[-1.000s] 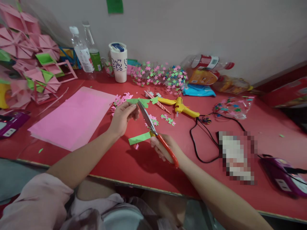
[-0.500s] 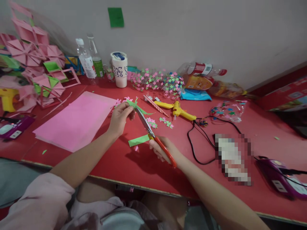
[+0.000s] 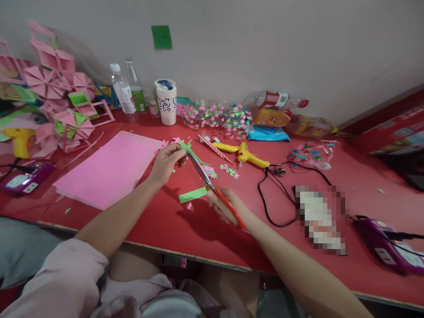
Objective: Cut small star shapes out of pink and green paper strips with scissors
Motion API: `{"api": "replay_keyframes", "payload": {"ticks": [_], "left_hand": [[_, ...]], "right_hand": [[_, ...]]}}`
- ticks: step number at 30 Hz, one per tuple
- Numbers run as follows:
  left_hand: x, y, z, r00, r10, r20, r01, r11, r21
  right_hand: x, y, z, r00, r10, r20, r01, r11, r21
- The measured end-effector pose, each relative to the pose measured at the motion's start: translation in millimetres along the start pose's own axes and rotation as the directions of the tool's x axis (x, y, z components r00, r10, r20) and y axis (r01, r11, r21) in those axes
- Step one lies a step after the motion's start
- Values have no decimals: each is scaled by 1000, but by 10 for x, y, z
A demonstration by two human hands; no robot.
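My left hand (image 3: 168,162) pinches a small piece of green paper (image 3: 184,145) with narrow cut strips sticking out. Red-handled scissors (image 3: 228,207) are gripped in my right hand (image 3: 225,205), their blades pointing up and left against the green paper. The blades look nearly closed. Beneath the scissors a green paper strip (image 3: 192,194) lies on the red table (image 3: 185,234). Small pink and green paper stars (image 3: 229,170) are scattered just beyond my hands. Pink paper sheets (image 3: 109,170) lie beside my left forearm.
A yellow glue gun (image 3: 251,157) with a black cord lies right of centre, near a striped pencil (image 3: 215,149). At the back stand a white cup (image 3: 166,104) and bottles (image 3: 123,92). Folded pink paper models (image 3: 59,88) pile up at left. Purple power boxes (image 3: 387,247) sit at both sides.
The view has shifted slightly, so the background sits lower. The scissor blades and the green paper keep nearly the same place, with the cut strips lying a little differently.
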State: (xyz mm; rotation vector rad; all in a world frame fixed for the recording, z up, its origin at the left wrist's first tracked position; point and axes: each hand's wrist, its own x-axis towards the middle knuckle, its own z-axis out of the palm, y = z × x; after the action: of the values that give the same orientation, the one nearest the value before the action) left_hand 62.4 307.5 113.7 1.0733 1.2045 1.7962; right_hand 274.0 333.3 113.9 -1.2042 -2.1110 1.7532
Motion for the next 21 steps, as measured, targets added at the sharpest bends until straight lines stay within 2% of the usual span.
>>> {"api": "replay_keyframes", "payload": {"ticks": [3,12,15,21], "left_hand": [[11,15,-28,1000,-25,10,25,1000,10],[13,-4,-16,997,-66,29,67,997,-48],[1,-17,-1,999,-53,-4,53,997,-58],[-10,-25,-11,999,6,-42,-5,1000,30]], "right_hand": [[14,-1,-8,999,42,20,-41,999,-18],[15,17,9,1000,2,6,-3,999,35],[-13,7,13,1000,-23,-12,24,999,26],[-37,-2,9,999,-41,6,41,999,3]]}}
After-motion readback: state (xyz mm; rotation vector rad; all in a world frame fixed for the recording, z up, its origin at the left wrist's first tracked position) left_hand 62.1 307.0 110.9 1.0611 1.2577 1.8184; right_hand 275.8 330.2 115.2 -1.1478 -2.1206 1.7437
